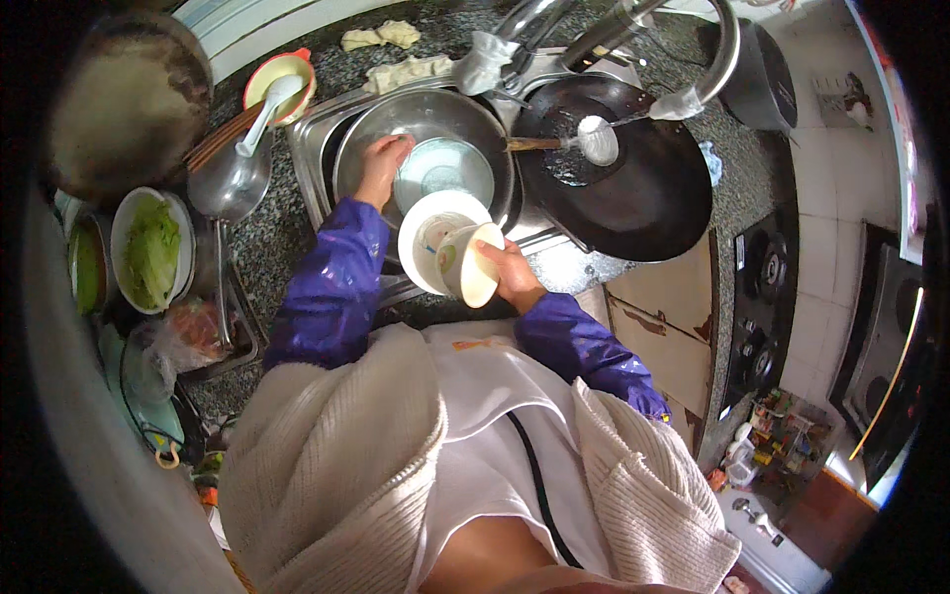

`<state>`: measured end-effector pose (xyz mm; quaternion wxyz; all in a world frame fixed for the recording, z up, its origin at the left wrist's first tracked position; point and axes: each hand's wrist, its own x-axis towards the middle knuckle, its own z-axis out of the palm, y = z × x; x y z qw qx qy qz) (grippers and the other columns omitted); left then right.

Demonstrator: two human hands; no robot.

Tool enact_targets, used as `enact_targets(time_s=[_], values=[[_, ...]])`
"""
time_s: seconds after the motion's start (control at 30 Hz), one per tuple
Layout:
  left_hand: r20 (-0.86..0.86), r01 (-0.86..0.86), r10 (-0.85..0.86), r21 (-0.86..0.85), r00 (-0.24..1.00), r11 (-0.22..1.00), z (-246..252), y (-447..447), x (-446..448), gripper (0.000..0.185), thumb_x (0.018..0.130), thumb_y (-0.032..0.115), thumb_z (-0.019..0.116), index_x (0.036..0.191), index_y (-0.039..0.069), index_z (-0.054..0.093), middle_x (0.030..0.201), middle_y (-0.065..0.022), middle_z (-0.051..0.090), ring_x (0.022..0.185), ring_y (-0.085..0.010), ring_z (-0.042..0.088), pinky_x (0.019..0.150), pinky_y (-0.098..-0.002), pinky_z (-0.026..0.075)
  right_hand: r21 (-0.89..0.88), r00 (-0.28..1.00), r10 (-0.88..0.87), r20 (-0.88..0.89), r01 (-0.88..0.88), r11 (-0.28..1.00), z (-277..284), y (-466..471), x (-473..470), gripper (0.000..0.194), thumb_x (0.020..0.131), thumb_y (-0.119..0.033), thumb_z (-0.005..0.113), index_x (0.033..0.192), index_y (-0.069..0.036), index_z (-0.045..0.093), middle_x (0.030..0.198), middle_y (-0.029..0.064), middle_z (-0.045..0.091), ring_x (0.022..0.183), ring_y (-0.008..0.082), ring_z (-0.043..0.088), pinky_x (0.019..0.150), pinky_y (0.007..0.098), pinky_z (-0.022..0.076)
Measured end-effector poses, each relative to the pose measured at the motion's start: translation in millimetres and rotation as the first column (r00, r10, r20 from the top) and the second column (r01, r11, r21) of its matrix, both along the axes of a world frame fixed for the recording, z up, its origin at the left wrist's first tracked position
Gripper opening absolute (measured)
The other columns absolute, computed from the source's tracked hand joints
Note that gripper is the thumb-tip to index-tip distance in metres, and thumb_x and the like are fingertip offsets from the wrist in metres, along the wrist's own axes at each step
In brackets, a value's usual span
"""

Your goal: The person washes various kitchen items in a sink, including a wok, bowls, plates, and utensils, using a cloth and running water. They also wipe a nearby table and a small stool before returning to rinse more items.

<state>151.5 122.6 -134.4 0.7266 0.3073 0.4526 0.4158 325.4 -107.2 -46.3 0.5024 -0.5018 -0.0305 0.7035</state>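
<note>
My right hand [513,273] grips a small cream bowl [482,276], tipped on its side. This bowl overlaps a larger white bowl [417,236] at the front of a stainless steel basin [364,119]; whether the two touch is unclear. Over the left side of the basin is my left hand [381,169], fingers bent beside a round, pale, glassy dish [445,174] inside it. Whether those fingers grip the dish's rim cannot be made out. The basin sits in the left bowl of a steel sink [303,141]. Purple sleeves cover both forearms.
A black wok [646,200] with a wooden-handled ladle [597,141] covers the right sink, beneath a faucet [727,52]. Leftward are a red-rimmed bowl [256,78] with a white spoon [278,93], a metal ladle [230,185] and leafy greens [152,252]. A gas hob [761,319] lies right.
</note>
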Motion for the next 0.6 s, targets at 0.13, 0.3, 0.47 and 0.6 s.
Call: enact_targets(time_s=[0.13, 0.3, 0.47, 0.6], values=[[-0.798, 0.467, -0.081, 0.264, 0.597, 0.844, 31.0, -10.0, 0.6, 0.037, 0.077, 0.021, 0.070, 0.108, 0.003, 0.058, 0.097, -0.0158, 0.066, 0.089, -0.0268, 0.064, 0.078, -0.0354, 0.050, 0.035, 0.999, -0.002, -0.033, 0.003, 0.999, 2.5, 2.3, -1.4, 0.028, 0.085, -0.010, 0.063, 0.110, 0.001, 0.057, 0.099, 0.0092, 0.065, 0.084, 0.0196, 0.065, 0.076, 0.0338, 0.0542], [-0.987, 0.635, -0.159, -0.123, 0.001, 0.763, 32.7, -28.0, -5.5, 0.040, 0.077, 0.029, 0.067, 0.108, 0.006, 0.053, 0.104, -0.0193, 0.063, 0.095, -0.0404, 0.059, 0.081, -0.0475, 0.047, 0.045, 0.999, 0.008, -0.045, -0.006, 0.999, 2.7, 4.2, -2.0, 0.030, 0.085, -0.011, 0.063, 0.112, -0.001, 0.056, 0.102, 0.0095, 0.065, 0.088, 0.0201, 0.064, 0.078, 0.0343, 0.0532], [-0.974, 0.665, -0.201, -0.082, 0.105, 0.742, 18.6, -22.3, -19.3, 0.032, 0.078, 0.031, 0.063, 0.096, 0.005, 0.056, 0.089, -0.0188, 0.066, 0.089, -0.0382, 0.061, 0.075, -0.0463, 0.047, 0.023, 0.999, -0.014, -0.032, 0.015, 1.000, 3.1, 2.1, -1.2, 0.030, 0.085, -0.012, 0.063, 0.111, 0.001, 0.057, 0.101, 0.0107, 0.065, 0.086, 0.0211, 0.065, 0.077, 0.0350, 0.0544], [-0.925, 0.555, -0.075, 0.157, 0.372, 0.817, 13.9, -26.1, -29.0, 0.023, 0.082, 0.028, 0.056, 0.087, 0.005, 0.055, 0.085, -0.0145, 0.066, 0.083, -0.0379, 0.062, 0.070, -0.0450, 0.048, 0.045, 1.000, 0.012, -0.023, -0.011, 0.999, 5.2, 3.5, -2.2, 0.030, 0.086, -0.012, 0.062, 0.112, 0.002, 0.056, 0.100, 0.0118, 0.065, 0.086, 0.0220, 0.066, 0.076, 0.0357, 0.0550]])
